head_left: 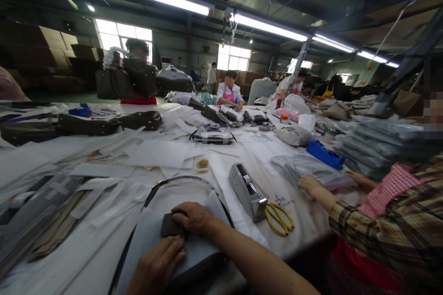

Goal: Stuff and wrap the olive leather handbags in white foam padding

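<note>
A small dark olive rectangular piece [169, 225], perhaps a leather tag or flap, lies on white paper [152, 226] over a dark handbag in front of me. My right hand [195, 218] has its bent fingers over the piece's upper right edge. Low in the view, my left hand [161, 260] presses its closed fingers at the lower edge of the same piece; its fingertips are partly hidden. Around the paper arches the bag's dark handle [150, 193], wrapped in part with clear film. Of the bag body [197, 272], only a dark lower edge shows.
Right of the bag stand a grey tape dispenser [246, 191] and yellow-handled scissors [279, 219]. A co-worker's hands [311, 186] hold a plastic-wrapped package at the right. Wrapping strips [93, 193] cover the left side. Handbags [138, 121] and a small yellowish dish [202, 163] sit farther back.
</note>
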A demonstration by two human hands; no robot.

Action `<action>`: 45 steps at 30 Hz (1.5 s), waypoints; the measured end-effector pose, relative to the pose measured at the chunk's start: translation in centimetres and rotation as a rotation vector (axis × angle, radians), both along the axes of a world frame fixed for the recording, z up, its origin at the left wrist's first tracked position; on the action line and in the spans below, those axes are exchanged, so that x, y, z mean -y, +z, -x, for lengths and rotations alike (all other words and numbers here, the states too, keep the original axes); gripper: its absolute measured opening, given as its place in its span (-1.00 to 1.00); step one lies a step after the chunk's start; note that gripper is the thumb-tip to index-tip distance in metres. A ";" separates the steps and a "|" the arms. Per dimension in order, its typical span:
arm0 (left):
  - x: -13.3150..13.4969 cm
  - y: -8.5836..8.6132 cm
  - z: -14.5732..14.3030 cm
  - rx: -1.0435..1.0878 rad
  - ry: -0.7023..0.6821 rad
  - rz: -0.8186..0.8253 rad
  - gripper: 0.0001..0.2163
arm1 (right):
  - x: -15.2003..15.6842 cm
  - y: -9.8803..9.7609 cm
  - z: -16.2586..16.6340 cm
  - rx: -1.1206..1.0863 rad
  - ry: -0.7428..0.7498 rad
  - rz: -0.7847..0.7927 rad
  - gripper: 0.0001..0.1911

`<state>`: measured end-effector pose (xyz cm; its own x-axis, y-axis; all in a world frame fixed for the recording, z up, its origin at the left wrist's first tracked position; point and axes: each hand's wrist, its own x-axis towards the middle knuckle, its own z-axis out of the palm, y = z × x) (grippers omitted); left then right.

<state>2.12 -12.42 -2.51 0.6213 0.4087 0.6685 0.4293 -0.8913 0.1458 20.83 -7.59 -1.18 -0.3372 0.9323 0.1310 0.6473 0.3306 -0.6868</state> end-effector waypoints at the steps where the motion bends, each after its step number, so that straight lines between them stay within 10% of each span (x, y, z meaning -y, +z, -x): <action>1: 0.0 0.4 -0.2 -0.004 -0.005 -0.003 -0.77 | 0.0 -0.1 0.0 -0.004 -0.013 -0.007 -0.67; 17: 3.0 2.7 -0.6 -0.383 0.089 0.309 -0.66 | -0.2 -1.2 -0.8 -0.172 -0.048 0.004 -0.75; 22: 3.4 2.6 -0.6 -0.392 0.094 0.327 -0.66 | -0.2 1.2 -1.0 -0.153 -0.010 -0.033 -0.83; 29: 3.8 0.1 -0.2 -0.213 0.105 0.308 -0.73 | 2.9 4.3 -2.0 0.083 0.422 0.144 -0.78; 45: 3.8 0.0 0.0 -0.170 0.079 0.316 -0.77 | 4.2 5.1 -1.2 0.377 0.322 0.105 -0.92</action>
<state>2.16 -16.26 -2.46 0.6707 0.6300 0.3916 0.5371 -0.7765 0.3294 21.99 -11.76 3.90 -0.6153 0.7750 -0.1441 0.7334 0.4957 -0.4652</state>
